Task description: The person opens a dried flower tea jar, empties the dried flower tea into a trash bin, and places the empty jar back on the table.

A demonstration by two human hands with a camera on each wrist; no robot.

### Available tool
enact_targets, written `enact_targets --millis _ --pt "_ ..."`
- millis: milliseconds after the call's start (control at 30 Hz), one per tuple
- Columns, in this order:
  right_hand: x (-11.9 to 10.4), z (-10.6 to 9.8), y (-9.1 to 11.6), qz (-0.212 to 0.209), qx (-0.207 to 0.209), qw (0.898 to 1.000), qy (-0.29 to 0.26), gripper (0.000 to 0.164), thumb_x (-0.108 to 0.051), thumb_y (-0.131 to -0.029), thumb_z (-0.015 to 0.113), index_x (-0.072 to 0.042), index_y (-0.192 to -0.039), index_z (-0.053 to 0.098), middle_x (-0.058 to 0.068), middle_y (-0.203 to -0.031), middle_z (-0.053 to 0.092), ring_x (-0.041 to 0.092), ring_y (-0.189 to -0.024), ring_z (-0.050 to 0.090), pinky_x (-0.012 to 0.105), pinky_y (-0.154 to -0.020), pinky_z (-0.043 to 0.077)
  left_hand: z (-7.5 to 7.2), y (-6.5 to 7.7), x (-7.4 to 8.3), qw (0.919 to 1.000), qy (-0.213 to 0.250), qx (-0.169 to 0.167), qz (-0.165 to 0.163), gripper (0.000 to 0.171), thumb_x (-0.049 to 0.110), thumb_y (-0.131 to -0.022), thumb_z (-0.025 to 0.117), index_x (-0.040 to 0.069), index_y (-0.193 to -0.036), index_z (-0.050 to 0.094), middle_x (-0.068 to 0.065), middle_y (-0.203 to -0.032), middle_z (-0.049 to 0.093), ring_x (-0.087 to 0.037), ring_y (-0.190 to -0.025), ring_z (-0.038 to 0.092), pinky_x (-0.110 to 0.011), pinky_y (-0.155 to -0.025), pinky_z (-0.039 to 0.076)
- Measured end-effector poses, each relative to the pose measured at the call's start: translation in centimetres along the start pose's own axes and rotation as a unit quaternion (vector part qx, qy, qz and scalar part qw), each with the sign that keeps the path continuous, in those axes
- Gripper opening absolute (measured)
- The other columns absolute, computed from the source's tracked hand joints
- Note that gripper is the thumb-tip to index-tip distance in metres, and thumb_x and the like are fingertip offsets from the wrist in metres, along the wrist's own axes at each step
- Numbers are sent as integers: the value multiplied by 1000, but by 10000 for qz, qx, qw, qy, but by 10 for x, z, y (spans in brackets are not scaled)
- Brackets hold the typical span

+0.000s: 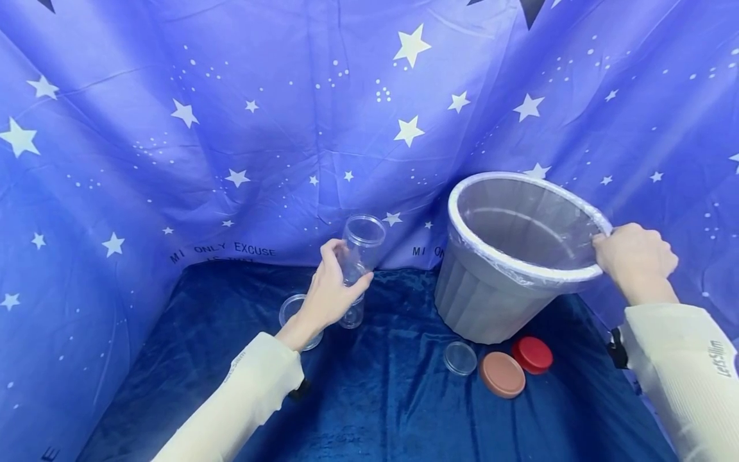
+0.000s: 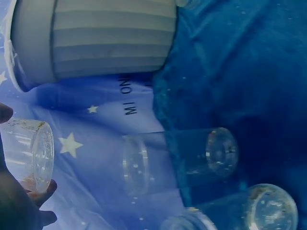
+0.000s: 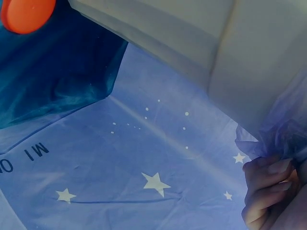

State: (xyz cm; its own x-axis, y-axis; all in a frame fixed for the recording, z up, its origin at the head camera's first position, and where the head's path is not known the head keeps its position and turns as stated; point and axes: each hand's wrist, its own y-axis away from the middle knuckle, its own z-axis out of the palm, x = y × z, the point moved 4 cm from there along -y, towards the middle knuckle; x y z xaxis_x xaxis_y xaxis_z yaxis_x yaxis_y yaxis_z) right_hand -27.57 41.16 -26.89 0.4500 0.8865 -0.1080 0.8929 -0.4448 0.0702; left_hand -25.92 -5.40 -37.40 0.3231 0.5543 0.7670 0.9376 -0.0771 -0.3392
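Note:
My left hand (image 1: 331, 289) grips a clear plastic jar (image 1: 365, 232) around its side, thumb and fingers on opposite walls. The held jar (image 2: 41, 153) shows brownish specks near its end in the left wrist view. Two more clear jars stand below on the cloth; one clear jar (image 2: 221, 153) shows whole, another jar (image 2: 273, 211) is cut off by the frame. My right hand (image 1: 635, 260) clasps the rim of a grey trash bin (image 1: 491, 301), which leans to the right. A thin clear bag (image 3: 283, 124) lines the bin and folds over its rim by my fingers.
In front of the bin lie a clear lid (image 1: 460, 358), an orange-brown lid (image 1: 502, 375) and a red lid (image 1: 532, 355). Dark blue velvety cloth (image 1: 375, 410) covers the table. A blue star-printed curtain (image 1: 288, 128) hangs around the back and sides.

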Motion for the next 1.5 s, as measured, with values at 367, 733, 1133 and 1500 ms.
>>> enact_targets --millis 367,733,1133,1500 --pt "1 0 1 7 -23 10000 -44 69 -45 -99 31 19 -123 45 50 -123 40 66 -112 43 63 -81 43 5 18 -14 9979 -573 218 211 74 45 -84 73 7 -134 34 -13 -118 58 -34 -108 54 -49 -100 39" --pt "3 0 0 45 -36 10000 -13 74 -48 -99 30 20 -125 43 50 -124 39 66 -113 42 64 -82 43 13 32 -18 9985 -360 404 128 75 36 -83 76 6 -136 31 -17 -125 54 -34 -115 52 -49 -99 42" --pt "2 0 -1 88 -23 10000 -6 75 -49 -99 29 21 -126 42 50 -125 39 66 -113 43 63 -82 44 22 51 -33 9996 -255 123 -23 75 35 -82 77 4 -134 33 -17 -123 54 -33 -114 54 -48 -98 45" --pt "1 2 -1 45 -44 10000 -28 70 -46 -99 29 17 -126 43 50 -125 38 66 -113 42 64 -81 43 31 74 -50 9993 -363 82 101 77 33 -79 79 1 -135 36 -19 -120 56 -31 -114 57 -46 -97 47"
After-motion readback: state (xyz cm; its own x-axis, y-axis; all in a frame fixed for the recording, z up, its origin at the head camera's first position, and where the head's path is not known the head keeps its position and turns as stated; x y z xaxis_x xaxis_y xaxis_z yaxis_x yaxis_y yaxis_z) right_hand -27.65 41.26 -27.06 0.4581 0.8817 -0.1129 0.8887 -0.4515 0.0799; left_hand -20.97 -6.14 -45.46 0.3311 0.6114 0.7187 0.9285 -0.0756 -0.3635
